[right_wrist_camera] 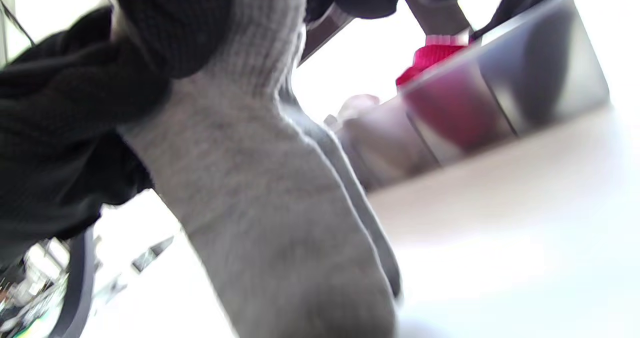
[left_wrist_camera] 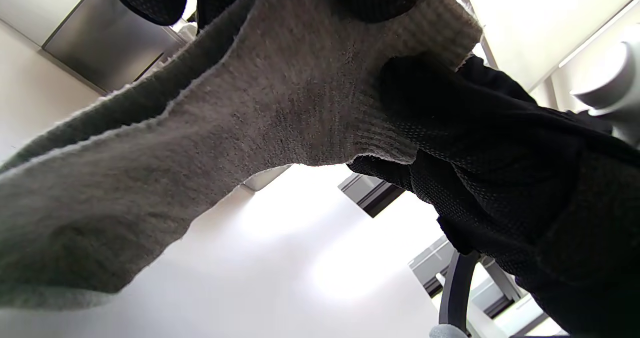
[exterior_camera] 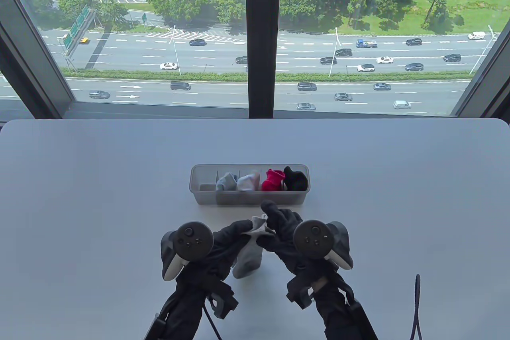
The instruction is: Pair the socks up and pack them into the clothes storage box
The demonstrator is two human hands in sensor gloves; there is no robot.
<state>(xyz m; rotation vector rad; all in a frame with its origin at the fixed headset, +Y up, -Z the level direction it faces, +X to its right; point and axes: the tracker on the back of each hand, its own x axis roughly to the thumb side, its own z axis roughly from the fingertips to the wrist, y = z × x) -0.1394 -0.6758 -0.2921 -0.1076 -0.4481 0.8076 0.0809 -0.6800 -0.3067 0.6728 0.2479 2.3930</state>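
Last pair in hand, one slot left
Both hands, left hand (exterior_camera: 233, 236) and right hand (exterior_camera: 279, 228), grasp the grey socks (exterior_camera: 249, 256) at lower centre; storage box (exterior_camera: 249, 198) holds four bundles, leftmost compartment empty.

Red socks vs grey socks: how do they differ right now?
The red socks are bundled up inside a compartment of the storage box; the grey socks are outside it, nearer the person. The red socks are untouched; the grey socks hang stretched out, held at the cuff by the left hand and the right hand. Both are knit.
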